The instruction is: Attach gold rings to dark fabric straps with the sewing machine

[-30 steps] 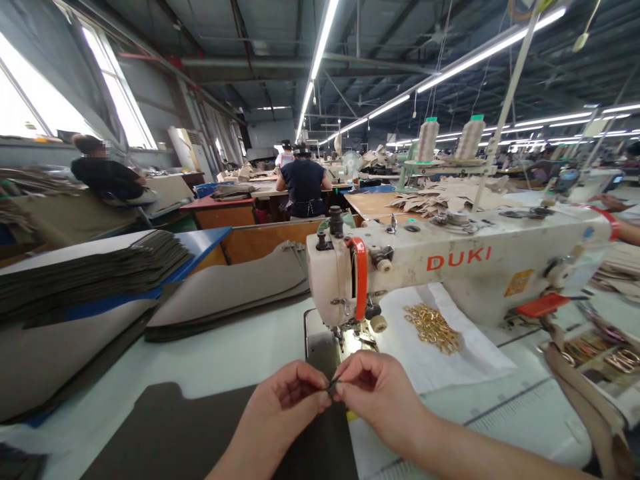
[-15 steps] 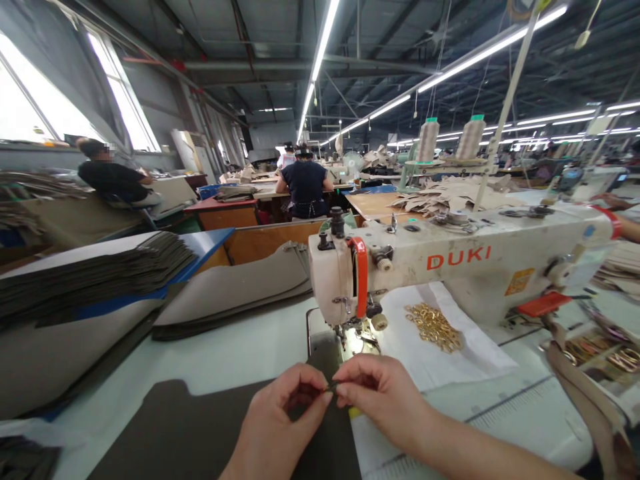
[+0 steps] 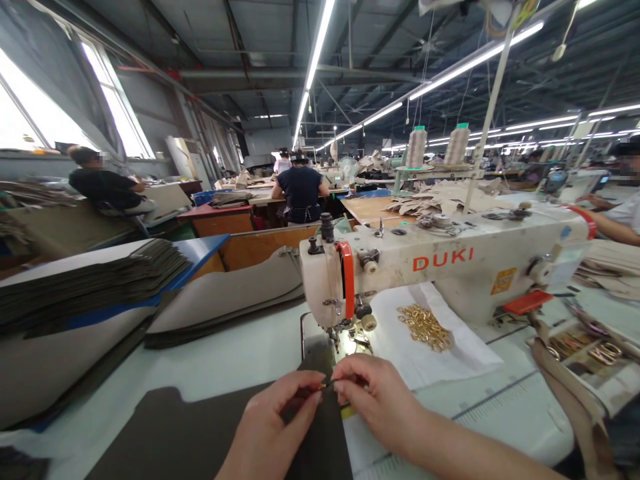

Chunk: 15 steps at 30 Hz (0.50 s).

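My left hand point(image 3: 280, 417) and my right hand point(image 3: 377, 397) meet fingertip to fingertip just in front of the needle of the white DUKI sewing machine point(image 3: 440, 267). Both pinch a thin dark piece point(image 3: 327, 385) between thumb and forefinger; it is too small to name. Under the hands lies a dark brown panel of material point(image 3: 185, 433) on the pale table point(image 3: 235, 357). A heap of gold metal rings point(image 3: 425, 327) sits on white paper point(image 3: 450, 357) to the right of the needle.
A stack of dark cut sheets point(image 3: 90, 277) lies at left, grey panels point(image 3: 235, 293) behind it. A tray of buckles point(image 3: 590, 350) and tan straps point(image 3: 565, 387) sit at right. Thread cones point(image 3: 457, 143) stand behind the machine. Other people work at far tables point(image 3: 300, 190).
Both hands stay pinched together on the small piece and have sunk slightly toward me. The view has shifted a little to the right.
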Each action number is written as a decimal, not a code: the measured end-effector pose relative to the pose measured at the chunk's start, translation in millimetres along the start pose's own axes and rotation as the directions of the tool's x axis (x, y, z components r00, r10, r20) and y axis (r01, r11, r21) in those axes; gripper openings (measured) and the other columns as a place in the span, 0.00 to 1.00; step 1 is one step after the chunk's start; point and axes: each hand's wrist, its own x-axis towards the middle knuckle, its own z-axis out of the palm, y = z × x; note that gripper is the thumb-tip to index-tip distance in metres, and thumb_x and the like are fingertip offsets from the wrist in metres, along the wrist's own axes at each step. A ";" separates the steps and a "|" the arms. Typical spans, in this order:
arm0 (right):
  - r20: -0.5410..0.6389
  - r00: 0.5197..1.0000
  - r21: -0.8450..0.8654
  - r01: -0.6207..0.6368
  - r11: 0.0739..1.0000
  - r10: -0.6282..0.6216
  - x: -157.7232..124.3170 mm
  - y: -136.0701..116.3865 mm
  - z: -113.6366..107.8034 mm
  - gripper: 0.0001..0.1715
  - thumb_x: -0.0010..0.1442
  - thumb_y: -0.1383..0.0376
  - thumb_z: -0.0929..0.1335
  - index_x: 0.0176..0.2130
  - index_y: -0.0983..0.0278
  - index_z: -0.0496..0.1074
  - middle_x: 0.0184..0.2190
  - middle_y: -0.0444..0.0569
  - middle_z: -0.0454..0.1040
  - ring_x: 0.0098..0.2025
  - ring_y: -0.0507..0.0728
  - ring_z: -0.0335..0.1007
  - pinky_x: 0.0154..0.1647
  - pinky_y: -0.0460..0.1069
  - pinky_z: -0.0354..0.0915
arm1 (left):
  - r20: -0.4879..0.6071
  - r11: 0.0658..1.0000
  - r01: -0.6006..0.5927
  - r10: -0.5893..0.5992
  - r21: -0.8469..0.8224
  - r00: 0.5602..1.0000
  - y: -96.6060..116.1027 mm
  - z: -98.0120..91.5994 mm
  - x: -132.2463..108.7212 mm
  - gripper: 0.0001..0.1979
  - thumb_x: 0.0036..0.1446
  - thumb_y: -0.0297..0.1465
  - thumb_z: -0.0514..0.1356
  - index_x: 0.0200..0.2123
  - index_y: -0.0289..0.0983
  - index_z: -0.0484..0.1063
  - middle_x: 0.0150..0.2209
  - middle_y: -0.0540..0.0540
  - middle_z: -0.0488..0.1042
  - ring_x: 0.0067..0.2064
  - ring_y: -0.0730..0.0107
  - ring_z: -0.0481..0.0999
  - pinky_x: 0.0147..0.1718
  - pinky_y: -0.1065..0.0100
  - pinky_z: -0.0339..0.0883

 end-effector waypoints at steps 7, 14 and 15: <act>-0.047 0.998 -0.095 0.035 0.995 -0.039 0.1 -2.3 1.9 0.08 0.56 0.74 0.65 0.30 0.63 0.70 0.25 0.41 0.70 0.30 0.50 0.66 0.31 0.43 0.57 | -0.106 0.992 -0.027 0.041 0.122 0.993 14.5 0.9 -0.6 0.06 0.46 0.34 0.59 0.26 0.45 0.77 0.25 0.56 0.80 0.27 0.69 0.79 0.29 0.74 0.72; -0.068 0.998 -0.086 0.001 0.996 -0.007 0.6 -3.3 7.2 0.08 0.56 0.74 0.65 0.28 0.64 0.69 0.24 0.41 0.69 0.29 0.50 0.66 0.31 0.43 0.57 | -0.009 0.990 0.079 -0.081 -0.114 0.997 1.8 6.6 3.7 0.07 0.46 0.33 0.57 0.28 0.42 0.75 0.28 0.52 0.80 0.31 0.67 0.80 0.32 0.72 0.73; -0.063 0.998 -0.083 -0.004 0.997 -0.001 0.5 -2.8 7.6 0.08 0.56 0.75 0.65 0.28 0.64 0.69 0.24 0.41 0.69 0.29 0.50 0.66 0.31 0.43 0.57 | 0.014 0.982 0.091 -0.090 -0.166 0.996 0.1 7.5 4.2 0.08 0.45 0.33 0.58 0.30 0.41 0.75 0.30 0.52 0.80 0.32 0.66 0.81 0.33 0.72 0.74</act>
